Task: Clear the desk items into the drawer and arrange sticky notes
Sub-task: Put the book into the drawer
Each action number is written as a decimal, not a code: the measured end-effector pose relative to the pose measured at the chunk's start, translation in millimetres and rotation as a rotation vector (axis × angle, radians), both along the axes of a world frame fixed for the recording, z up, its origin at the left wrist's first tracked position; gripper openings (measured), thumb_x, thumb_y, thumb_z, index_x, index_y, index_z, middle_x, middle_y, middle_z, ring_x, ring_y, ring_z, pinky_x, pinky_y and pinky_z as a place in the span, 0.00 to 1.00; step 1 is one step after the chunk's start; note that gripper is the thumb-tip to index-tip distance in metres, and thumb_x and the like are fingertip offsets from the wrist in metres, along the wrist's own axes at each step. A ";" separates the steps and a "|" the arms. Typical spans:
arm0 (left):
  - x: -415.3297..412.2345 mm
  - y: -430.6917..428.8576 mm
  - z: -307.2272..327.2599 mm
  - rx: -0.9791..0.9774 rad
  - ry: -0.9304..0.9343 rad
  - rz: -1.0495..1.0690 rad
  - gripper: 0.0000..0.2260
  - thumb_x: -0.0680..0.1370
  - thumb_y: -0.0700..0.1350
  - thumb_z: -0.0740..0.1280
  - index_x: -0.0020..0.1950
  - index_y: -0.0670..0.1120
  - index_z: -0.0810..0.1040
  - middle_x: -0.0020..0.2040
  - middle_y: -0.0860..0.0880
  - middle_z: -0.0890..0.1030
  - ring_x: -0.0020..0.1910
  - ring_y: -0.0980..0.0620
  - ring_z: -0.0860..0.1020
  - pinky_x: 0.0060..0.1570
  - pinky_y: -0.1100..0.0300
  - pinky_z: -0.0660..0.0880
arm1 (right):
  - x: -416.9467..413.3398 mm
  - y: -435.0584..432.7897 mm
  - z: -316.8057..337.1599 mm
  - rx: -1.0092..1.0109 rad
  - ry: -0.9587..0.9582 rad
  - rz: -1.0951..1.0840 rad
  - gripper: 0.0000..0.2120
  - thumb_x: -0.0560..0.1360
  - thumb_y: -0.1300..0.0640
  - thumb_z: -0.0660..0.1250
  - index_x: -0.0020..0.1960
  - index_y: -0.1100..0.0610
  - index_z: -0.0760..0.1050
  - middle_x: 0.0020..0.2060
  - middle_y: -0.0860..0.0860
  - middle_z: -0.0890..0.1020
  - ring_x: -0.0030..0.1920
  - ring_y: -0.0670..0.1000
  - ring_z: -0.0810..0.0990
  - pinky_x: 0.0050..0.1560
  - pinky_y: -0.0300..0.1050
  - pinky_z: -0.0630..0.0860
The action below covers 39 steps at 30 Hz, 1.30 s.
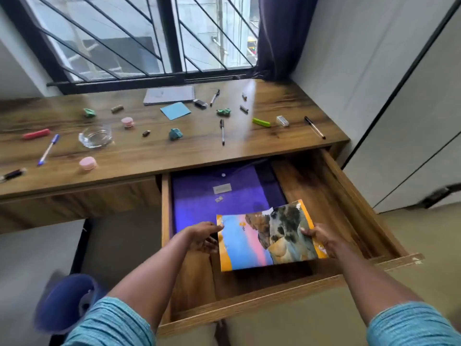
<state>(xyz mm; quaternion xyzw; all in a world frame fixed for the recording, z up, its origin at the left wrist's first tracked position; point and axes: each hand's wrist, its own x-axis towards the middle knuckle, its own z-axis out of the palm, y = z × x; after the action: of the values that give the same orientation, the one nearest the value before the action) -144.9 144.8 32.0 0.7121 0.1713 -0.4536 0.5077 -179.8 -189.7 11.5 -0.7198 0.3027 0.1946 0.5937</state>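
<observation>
Both hands reach into the open drawer [369, 211] below the wooden worktop [174, 151]. The right hand [321, 239] grips the right edge of a colourful picture book [268, 239], thumb on top; the fingers beneath are hidden by the cover. The left hand [203, 237] is at the book's left edge, thumb touching the corner, fingers loosely spread; whether they bear the book from below cannot be told. The book hangs tilted over the drawer's near half, partly covering a purple folder [219, 191] that lies flat at the back-left, its far end tucked out of sight under the worktop.

On the worktop a blue sticky-note pad [175, 110] lies near a spiral notebook [169, 94] by the window. Pens, small erasers and caps are scattered around, most too blurred to name. A glass dish [95, 136] stands at the left, with a blue pen [48, 149] just beside it. At the far left edge another pen [12, 174] is cut off.
</observation>
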 end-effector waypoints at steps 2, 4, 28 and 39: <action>6.3 -16.4 -6.2 0.021 0.032 -0.068 0.09 0.82 0.49 0.59 0.50 0.44 0.70 0.41 0.43 0.74 0.34 0.47 0.77 0.32 0.59 0.79 | -1.1 -14.3 -9.3 -0.027 0.035 0.015 0.13 0.75 0.68 0.65 0.58 0.72 0.73 0.52 0.65 0.79 0.44 0.58 0.79 0.57 0.60 0.74; 16.3 -30.3 -13.2 0.043 0.066 -0.103 0.09 0.82 0.47 0.59 0.50 0.42 0.71 0.40 0.42 0.77 0.34 0.47 0.79 0.32 0.58 0.80 | -1.9 -28.7 -16.3 -0.044 0.035 0.026 0.11 0.75 0.70 0.65 0.57 0.70 0.74 0.56 0.64 0.78 0.48 0.58 0.77 0.62 0.59 0.72; 0.5 -188.4 -43.1 0.333 0.082 0.071 0.20 0.82 0.48 0.57 0.36 0.37 0.69 0.22 0.40 0.75 0.29 0.45 0.74 0.41 0.51 0.76 | 2.9 -66.2 -12.4 -1.136 -0.026 0.425 0.33 0.79 0.48 0.58 0.75 0.64 0.50 0.70 0.61 0.60 0.67 0.58 0.65 0.65 0.47 0.67; -53.0 -206.9 -29.4 0.586 -0.161 0.036 0.16 0.76 0.50 0.67 0.59 0.42 0.76 0.59 0.42 0.79 0.54 0.44 0.81 0.45 0.55 0.78 | -10.5 -86.4 -33.4 -0.779 0.039 1.054 0.54 0.66 0.30 0.65 0.76 0.46 0.33 0.73 0.57 0.30 0.75 0.63 0.35 0.72 0.67 0.39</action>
<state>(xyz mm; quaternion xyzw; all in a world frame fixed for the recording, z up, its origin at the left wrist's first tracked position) -197.9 -62.1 2.6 0.8587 0.2668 -0.3180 0.3006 -190.3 -276.1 -21.9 -0.9304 -0.0313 0.3487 0.1090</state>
